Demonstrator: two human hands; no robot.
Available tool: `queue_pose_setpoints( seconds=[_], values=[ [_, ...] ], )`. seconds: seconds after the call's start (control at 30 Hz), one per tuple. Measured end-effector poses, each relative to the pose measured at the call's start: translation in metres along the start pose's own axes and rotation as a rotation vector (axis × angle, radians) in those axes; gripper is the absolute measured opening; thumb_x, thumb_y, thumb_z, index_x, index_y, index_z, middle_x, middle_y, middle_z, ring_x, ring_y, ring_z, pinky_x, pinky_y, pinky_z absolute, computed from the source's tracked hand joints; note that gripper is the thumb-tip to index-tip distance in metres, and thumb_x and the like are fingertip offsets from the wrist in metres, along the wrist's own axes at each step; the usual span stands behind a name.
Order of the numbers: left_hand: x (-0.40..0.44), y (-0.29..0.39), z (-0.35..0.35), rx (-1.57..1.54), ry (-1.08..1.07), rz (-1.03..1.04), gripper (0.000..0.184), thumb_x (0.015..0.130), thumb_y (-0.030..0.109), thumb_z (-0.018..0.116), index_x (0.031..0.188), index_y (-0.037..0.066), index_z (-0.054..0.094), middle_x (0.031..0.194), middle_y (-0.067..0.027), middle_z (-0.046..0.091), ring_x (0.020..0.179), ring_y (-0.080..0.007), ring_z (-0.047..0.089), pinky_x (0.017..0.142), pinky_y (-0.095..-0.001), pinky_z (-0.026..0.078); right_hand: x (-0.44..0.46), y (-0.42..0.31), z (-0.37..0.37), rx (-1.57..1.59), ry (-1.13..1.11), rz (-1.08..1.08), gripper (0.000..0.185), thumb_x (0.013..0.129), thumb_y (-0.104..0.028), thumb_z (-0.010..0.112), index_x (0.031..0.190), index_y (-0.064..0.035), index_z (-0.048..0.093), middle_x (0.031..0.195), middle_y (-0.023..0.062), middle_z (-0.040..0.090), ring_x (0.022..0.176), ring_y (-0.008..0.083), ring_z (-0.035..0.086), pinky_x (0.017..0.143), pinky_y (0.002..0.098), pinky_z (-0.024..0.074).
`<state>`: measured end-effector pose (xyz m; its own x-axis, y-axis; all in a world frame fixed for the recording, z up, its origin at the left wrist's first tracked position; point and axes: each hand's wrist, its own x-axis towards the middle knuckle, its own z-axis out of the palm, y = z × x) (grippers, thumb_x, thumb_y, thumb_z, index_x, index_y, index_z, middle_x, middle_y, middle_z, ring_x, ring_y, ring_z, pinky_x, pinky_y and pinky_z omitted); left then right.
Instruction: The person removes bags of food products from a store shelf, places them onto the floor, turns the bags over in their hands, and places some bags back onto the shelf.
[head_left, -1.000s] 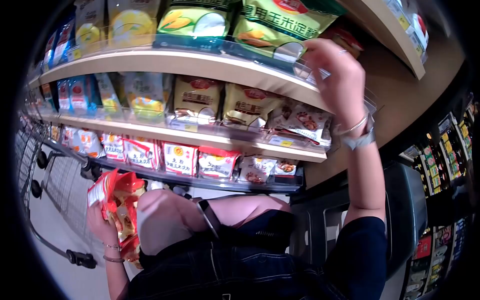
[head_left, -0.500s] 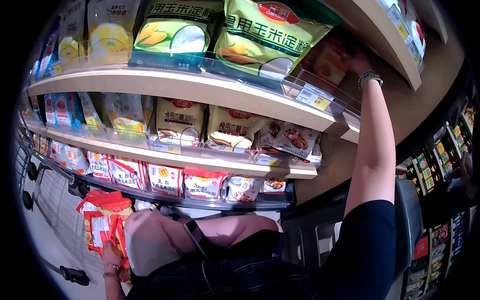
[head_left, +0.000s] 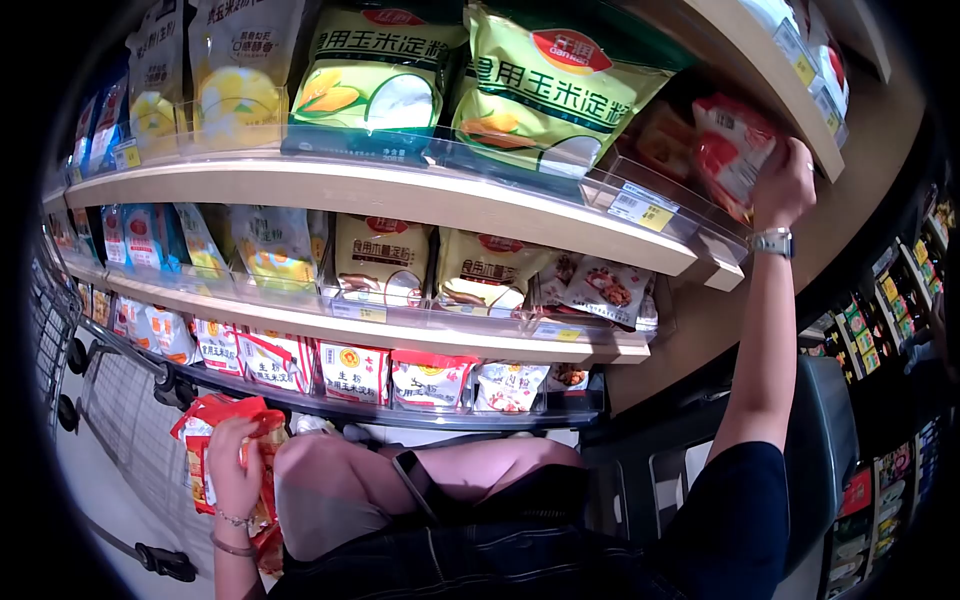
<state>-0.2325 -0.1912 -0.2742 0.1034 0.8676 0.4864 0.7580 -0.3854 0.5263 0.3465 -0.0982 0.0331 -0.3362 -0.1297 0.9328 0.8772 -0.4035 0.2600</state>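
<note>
At the right end of the upper shelf, my right hand [head_left: 785, 185] grips the edge of a red and white packet [head_left: 732, 145], which stands tilted. Behind it, another reddish packet [head_left: 667, 142] sits in the shadow. Low on the left, beside my knee, my left hand [head_left: 233, 470] has its fingers curled over a pile of red packets [head_left: 200, 412]. The fingertips are partly hidden, and the packets overlap so their edges are hard to separate.
Large green cornstarch bags [head_left: 545, 100] fill the upper shelf [head_left: 400, 192], behind a clear plastic lip. Beige bags [head_left: 380, 260] and white-red bags [head_left: 352, 372] stand on the lower shelves. A wire cart [head_left: 50, 300] is at the left. A dark bin-like object [head_left: 815, 430] stands at the right.
My right hand has drawn the red and white packet outward to the right, out of the shelf's shadow. My left hand has shifted upward over the red packets. The view has moved slightly.
</note>
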Motion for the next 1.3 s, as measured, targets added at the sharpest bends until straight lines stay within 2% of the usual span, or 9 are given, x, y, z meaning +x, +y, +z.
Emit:
queue_pose_setpoints(
  seconds=[0.2, 0.33, 0.4, 0.43, 0.57, 0.83, 1.0, 1.17, 1.3],
  values=[
    [0.045, 0.106, 0.005, -0.3, 0.065, 0.385, 0.064, 0.065, 0.008, 0.068, 0.12, 0.004, 0.037, 0.125, -0.019, 0.039, 0.116, -0.0337, 0.04, 0.095, -0.042, 0.036, 0.012, -0.079, -0.124, 0.41, 0.284, -0.182, 0.013, 0.074, -0.002, 0.062, 0.087, -0.0055, 0.06, 0.077, 0.008, 0.061, 0.066, 0.0223, 0.058, 0.058, 0.0313, 0.0482],
    [0.054, 0.159, 0.031, -0.417, 0.058, 0.55, 0.113, 0.052, 0.031, 0.084, 0.134, 0.004, 0.012, 0.139, -0.025, 0.009, 0.126, -0.0404, 0.025, 0.098, -0.0457, 0.034, -0.002, -0.157, -0.201, 1.404, -0.424, -0.256, 0.021, 0.068, -0.009, 0.061, 0.088, -0.0055, 0.061, 0.078, 0.0053, 0.061, 0.068, 0.0194, 0.059, 0.062, 0.0295, 0.048],
    [0.046, 0.178, 0.046, -0.565, 0.079, 0.468, 0.095, 0.063, 0.031, 0.078, 0.132, 0.001, 0.021, 0.132, -0.0227, 0.025, 0.12, -0.0315, 0.035, 0.093, -0.0404, 0.038, -0.018, -0.192, -0.227, 1.729, -0.502, -0.229, 0.025, 0.065, -0.012, 0.06, 0.089, -0.0055, 0.062, 0.079, 0.0039, 0.061, 0.068, 0.0179, 0.059, 0.063, 0.0286, 0.0479],
    [0.034, 0.17, 0.052, -0.596, 0.037, 0.407, 0.089, 0.065, 0.03, 0.076, 0.13, 0.0, 0.023, 0.129, -0.0217, 0.029, 0.117, -0.0297, 0.038, 0.092, -0.0395, 0.038, -0.035, -0.22, -0.239, 1.6, -0.096, -0.13, 0.025, 0.065, -0.013, 0.06, 0.088, -0.0045, 0.062, 0.077, 0.003, 0.059, 0.066, 0.0166, 0.058, 0.059, 0.0252, 0.0467],
    [-0.026, 0.094, 0.054, -0.655, -0.203, -0.071, 0.067, 0.074, 0.027, 0.068, 0.125, -0.001, 0.035, 0.117, -0.0176, 0.044, 0.105, -0.0228, 0.046, 0.088, -0.0359, 0.04, -0.046, -0.238, -0.239, 1.657, -0.7, -0.01, 0.027, 0.07, -0.02, 0.063, 0.093, -0.0077, 0.056, 0.075, 0.0064, 0.054, 0.065, 0.0217, 0.058, 0.053, 0.0329, 0.0445],
    [-0.051, -0.008, -0.029, -0.35, 0.576, -0.252, 0.035, 0.073, 0.009, 0.061, 0.105, -0.001, 0.053, 0.096, -0.0069, 0.055, 0.088, -0.0164, 0.053, 0.076, -0.029, 0.043, -0.012, -0.094, -0.066, 0.526, -0.697, 0.435, 0.027, 0.077, -0.029, 0.062, 0.094, -0.009, 0.061, 0.082, 0.0102, 0.064, 0.076, 0.0268, 0.062, 0.066, 0.0365, 0.0488],
    [-0.075, -0.051, -0.037, 0.319, 0.219, -0.24, 0.033, 0.067, 0.006, 0.065, 0.1, 0.006, 0.058, 0.093, -0.0102, 0.06, 0.086, -0.0253, 0.058, 0.078, -0.0325, 0.046, -0.02, -0.029, -0.034, 0.332, -0.954, 0.368, 0.029, 0.08, -0.027, 0.055, 0.101, -0.008, 0.06, 0.094, 0.0152, 0.063, 0.09, 0.0287, 0.059, 0.079, 0.0382, 0.0475],
    [-0.143, -0.165, 0.004, 0.313, -1.061, -0.574, 0.049, 0.07, 0.033, 0.065, 0.112, 0.011, 0.055, 0.101, -0.0194, 0.06, 0.098, -0.0329, 0.057, 0.082, -0.0377, 0.047, -0.006, -0.027, -0.036, 0.531, -1.301, 0.263, 0.026, 0.081, -0.032, 0.056, 0.093, -0.0121, 0.067, 0.094, 0.0101, 0.065, 0.089, 0.0274, 0.06, 0.08, 0.0351, 0.0467],
    [-0.14, -0.154, 0.014, 0.245, -0.86, -0.54, 0.05, 0.072, 0.031, 0.063, 0.115, 0.007, 0.054, 0.103, -0.0207, 0.059, 0.098, -0.0329, 0.057, 0.084, -0.0361, 0.046, -0.002, -0.041, -0.041, 0.664, -1.285, -0.008, 0.026, 0.082, -0.032, 0.057, 0.091, -0.0103, 0.067, 0.085, 0.0106, 0.065, 0.084, 0.0268, 0.06, 0.077, 0.0346, 0.0462]
  ],
)
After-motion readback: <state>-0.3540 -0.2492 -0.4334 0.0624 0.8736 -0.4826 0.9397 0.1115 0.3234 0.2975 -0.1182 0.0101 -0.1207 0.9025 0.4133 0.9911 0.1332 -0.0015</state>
